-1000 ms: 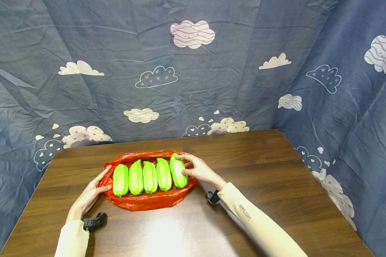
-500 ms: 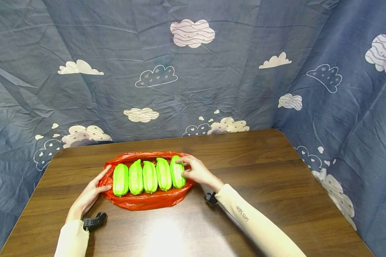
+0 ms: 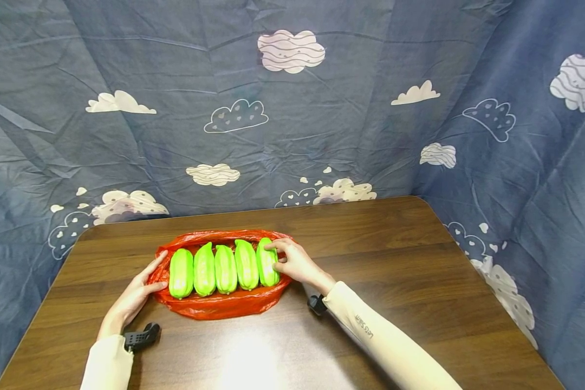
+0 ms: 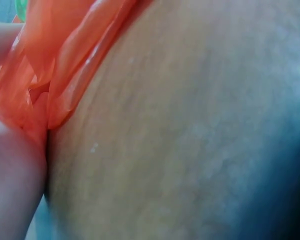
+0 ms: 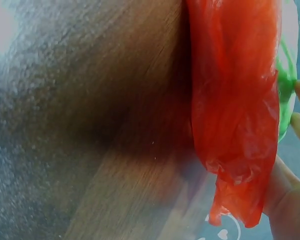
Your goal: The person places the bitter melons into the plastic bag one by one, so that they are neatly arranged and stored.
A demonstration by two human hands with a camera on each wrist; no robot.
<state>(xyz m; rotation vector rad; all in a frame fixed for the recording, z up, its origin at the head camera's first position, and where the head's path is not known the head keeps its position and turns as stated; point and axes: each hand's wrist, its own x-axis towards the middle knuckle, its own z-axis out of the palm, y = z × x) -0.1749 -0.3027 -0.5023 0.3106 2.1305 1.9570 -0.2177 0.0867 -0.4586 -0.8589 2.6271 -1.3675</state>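
Observation:
A red plastic bag (image 3: 214, 312) lies on the table with its mouth spread wide. Inside it, several bright green papaya-like fruits, such as this papaya (image 3: 226, 271), stand in a row side by side. My right hand (image 3: 299, 265) holds the rightmost papaya (image 3: 265, 271), thumb and fingers on its right side; the right wrist view shows fingertips against its green skin beyond the bag's wall. My left hand (image 3: 135, 298) holds the left end of the bag, thumb and forefinger spread along its rim. Bunched red plastic (image 4: 65, 55) lies at the left thumb.
The brown wooden table (image 3: 380, 254) reaches out to the right and in front of the bag. A blue cloth with clouds (image 3: 351, 119) hangs behind and at the right. Each wrist wears a black camera, such as the left wrist camera (image 3: 141, 337).
The rightmost papaya has shifted slightly left and more upright, closer to its neighbour, with my right hand following. The left hand keeps its place on the bag.

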